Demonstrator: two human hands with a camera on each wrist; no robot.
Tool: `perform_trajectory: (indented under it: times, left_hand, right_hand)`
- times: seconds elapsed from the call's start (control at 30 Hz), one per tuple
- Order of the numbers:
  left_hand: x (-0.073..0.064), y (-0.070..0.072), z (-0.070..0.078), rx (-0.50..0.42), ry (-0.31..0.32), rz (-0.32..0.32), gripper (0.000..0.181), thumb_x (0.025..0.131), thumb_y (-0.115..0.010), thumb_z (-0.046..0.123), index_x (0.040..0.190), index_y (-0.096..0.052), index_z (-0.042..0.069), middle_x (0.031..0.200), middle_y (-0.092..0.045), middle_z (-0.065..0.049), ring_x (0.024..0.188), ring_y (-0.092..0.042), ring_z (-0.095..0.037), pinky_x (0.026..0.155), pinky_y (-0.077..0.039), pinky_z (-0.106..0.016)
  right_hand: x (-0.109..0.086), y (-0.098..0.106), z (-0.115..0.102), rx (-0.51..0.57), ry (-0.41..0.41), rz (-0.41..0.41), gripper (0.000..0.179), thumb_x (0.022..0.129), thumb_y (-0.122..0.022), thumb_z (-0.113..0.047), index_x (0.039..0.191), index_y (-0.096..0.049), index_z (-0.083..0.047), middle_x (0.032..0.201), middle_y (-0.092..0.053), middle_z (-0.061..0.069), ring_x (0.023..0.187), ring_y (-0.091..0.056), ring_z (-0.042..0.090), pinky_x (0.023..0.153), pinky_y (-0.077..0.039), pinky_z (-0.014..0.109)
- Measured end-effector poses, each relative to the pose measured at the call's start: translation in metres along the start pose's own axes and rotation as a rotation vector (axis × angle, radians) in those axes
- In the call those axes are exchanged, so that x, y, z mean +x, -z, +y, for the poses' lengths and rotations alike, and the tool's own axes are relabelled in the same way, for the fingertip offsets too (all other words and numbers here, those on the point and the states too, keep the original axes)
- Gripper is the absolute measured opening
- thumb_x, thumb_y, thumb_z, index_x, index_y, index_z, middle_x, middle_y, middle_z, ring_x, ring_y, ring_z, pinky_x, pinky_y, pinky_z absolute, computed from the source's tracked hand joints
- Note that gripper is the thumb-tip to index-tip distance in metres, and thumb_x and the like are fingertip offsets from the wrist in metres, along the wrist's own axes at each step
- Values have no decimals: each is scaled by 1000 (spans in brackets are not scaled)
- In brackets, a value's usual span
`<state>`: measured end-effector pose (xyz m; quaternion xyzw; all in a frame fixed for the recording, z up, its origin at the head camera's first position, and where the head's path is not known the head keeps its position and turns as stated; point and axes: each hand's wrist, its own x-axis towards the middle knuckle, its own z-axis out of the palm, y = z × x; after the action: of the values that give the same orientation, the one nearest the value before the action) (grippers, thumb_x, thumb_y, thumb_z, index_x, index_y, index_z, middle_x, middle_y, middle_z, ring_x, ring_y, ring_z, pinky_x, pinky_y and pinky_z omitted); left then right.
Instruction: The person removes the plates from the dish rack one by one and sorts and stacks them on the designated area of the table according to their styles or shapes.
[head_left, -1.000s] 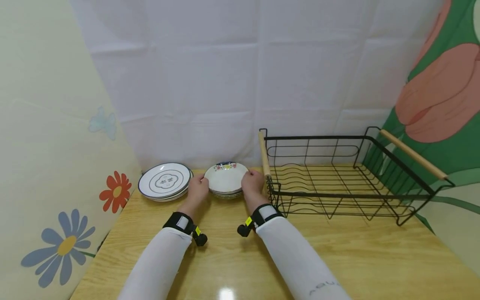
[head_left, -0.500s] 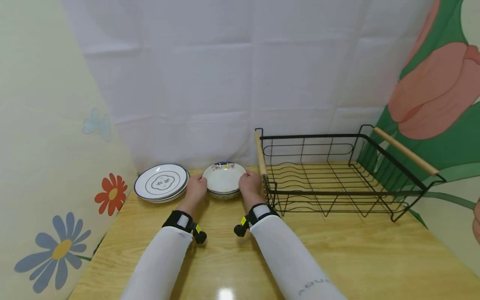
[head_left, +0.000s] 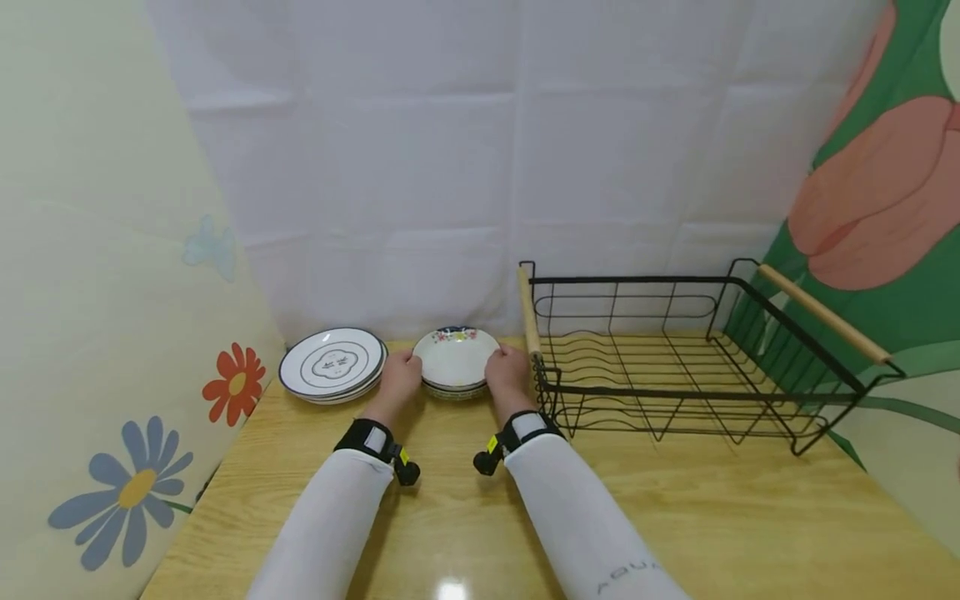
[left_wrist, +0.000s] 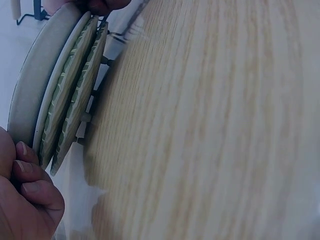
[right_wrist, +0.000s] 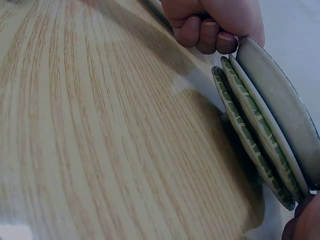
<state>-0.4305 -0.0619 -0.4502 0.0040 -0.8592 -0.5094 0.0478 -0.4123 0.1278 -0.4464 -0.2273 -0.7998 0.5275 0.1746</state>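
Observation:
Both hands hold a white deep plate [head_left: 455, 358] with a floral rim at its opposite sides. My left hand [head_left: 400, 377] grips its left edge, thumb near the rim. On the right edge my right hand [head_left: 508, 372] grips likewise, fingers curled. In the left wrist view, the left fingers [left_wrist: 31, 172] curl against the edge of the stack. Beneath the deep plate sit more plates, among them green-patterned ones [right_wrist: 257, 135] with visible gaps between them. Whether the deep plate is raised off those below is hard to tell.
Left of my left hand stands a stack of white plates [head_left: 330, 363] with dark blue rims. A black wire dish rack [head_left: 693, 390] with wooden handles stands close to my right hand. A white cloth [head_left: 405, 167] hangs behind the wooden table [head_left: 450, 517].
Both hands keep their hold on the deep plate and barely move. The head view shifts slightly to the left and back.

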Motion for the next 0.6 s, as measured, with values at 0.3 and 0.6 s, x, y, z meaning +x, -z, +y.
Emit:
perform_trajectory:
  times: [0.3, 0.6]
  left_hand:
    - [2, -1, 2, -10, 3, -3, 50, 103, -39, 22, 147, -55, 3, 151, -56, -17, 131, -56, -29, 112, -46, -44]
    - [0, -2, 0, -17, 16, -11, 50, 104, -40, 21, 147, -54, 3, 152, -54, -18, 134, -54, -30, 115, -44, -46]
  right_hand:
    - [0, 2, 0, 16, 21, -5, 40, 103, -45, -22, 131, -71, -9, 138, -67, 11, 132, -62, 30, 113, -47, 43]
    - [-2, 4, 2, 5, 32, 1, 40, 104, -45, -22, 130, -71, -8, 137, -68, 13, 131, -62, 31, 112, -48, 44]
